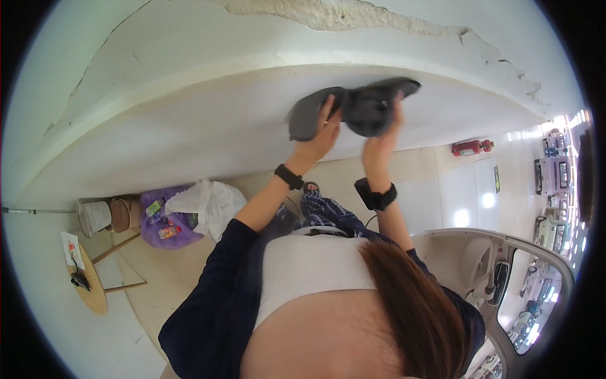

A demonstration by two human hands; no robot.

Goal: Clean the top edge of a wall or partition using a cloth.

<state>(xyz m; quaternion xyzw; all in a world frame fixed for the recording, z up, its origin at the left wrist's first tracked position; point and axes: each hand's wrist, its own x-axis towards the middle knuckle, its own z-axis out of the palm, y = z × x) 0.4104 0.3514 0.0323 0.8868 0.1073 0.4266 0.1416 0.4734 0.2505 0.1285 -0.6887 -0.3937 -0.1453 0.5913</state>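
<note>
Two dark grey, cap-like items are held up at 12 o'clock of the view, before a white wall (208, 129): the left item (308, 117) by the left hand (320, 138), the right item (367, 114) by the right hand (380, 144). The fingers of the left hand are partly parted and hooked over the edge of the left item; those of the right hand are partly bent along the 3 o'clock edge of the right item. Fingertips hidden behind the items cannot be judged. The inner edges of the items appear to meet; owing to blur, whether they are joined cannot be told.

Caution: dropping is judged the main hazard. Each item appears to be gripped near one edge, so slippage could be caused by a quick wrist turn, with a fall to the tiled floor (407, 174). Soiling could be caused by contact with the wall, or by flakes shed from the cracked paint (353, 16) above. If the right arm were swung back, the vehicle door (448, 252) at 4 o'clock could be struck. An item dropped toward 9 o'clock could be caught among the white bag (218, 205) and purple bag (164, 221).
</note>
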